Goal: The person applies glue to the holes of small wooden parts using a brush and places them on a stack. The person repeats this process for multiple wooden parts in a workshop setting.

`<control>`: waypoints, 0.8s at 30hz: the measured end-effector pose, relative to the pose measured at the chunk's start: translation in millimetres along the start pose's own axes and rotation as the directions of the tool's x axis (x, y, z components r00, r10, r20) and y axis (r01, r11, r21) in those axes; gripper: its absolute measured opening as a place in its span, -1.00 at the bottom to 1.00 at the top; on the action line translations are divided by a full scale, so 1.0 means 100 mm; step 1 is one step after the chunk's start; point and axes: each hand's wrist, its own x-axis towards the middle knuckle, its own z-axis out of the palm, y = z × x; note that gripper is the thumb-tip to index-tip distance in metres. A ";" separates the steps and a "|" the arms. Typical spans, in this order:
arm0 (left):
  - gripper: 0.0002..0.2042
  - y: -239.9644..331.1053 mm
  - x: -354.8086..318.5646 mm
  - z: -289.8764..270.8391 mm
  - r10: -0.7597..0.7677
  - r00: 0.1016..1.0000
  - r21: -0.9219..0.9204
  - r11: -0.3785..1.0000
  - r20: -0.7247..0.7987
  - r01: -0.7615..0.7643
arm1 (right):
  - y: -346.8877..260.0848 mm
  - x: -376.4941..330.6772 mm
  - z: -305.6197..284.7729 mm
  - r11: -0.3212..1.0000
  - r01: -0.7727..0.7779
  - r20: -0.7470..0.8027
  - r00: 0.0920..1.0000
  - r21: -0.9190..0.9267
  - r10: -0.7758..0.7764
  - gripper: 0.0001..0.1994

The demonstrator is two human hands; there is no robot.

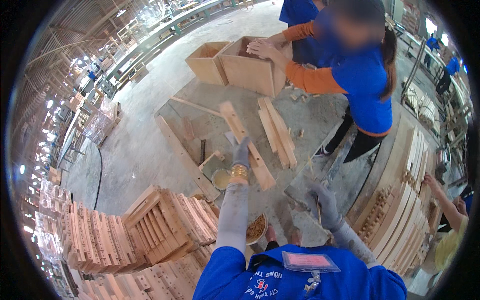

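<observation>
My left hand (pixel 241 153), in a grey glove with gold bangles at the wrist, grips a long pale wooden slat (pixel 247 145) and holds it slanted over the grey worktable (pixel 210 117). My right hand (pixel 325 202), also gloved in grey, is closed on a thin stick (pixel 317 200) above the table's near right corner. A small bowl of glue (pixel 220 178) sits just left of my left wrist. A bowl of small wooden dowels (pixel 256 229) lies below my left forearm.
A person in a blue top with orange sleeves leans over two open wooden boxes (pixel 235 62) at the table's far end. Loose slats (pixel 276 130) lie on the table. Stacks of drilled wooden parts (pixel 145 230) stand at my left and stacked slats (pixel 400 200) at my right. Another person's hand (pixel 434 184) rests there.
</observation>
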 end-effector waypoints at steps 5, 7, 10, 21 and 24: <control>-0.32 -0.51 0.62 0.46 0.106 0.993 0.455 0.888 -0.055 -0.070 | 0.21 0.05 -0.04 0.998 -0.050 0.073 0.996 -0.036 0.053 -0.68; -0.19 -0.49 0.78 0.50 0.007 0.992 0.764 0.638 -0.127 0.093 | 0.24 0.11 -0.06 0.999 -0.040 0.080 0.996 -0.003 0.040 -0.68; -0.03 -0.78 0.65 1.01 -0.122 0.952 0.906 0.294 -0.280 0.304 | 0.42 0.18 -0.13 0.998 -0.051 0.024 0.998 -0.030 0.051 -0.70; -0.24 -0.49 0.35 0.45 0.302 0.942 0.475 0.856 -0.146 -0.201 | 0.24 0.45 0.27 0.986 0.096 0.185 0.975 0.133 -0.120 -0.68; -0.44 -0.13 -0.23 0.02 0.610 0.771 0.572 0.704 -0.184 -0.420 | 0.23 0.41 0.37 0.994 0.077 0.163 0.983 0.077 -0.089 -0.69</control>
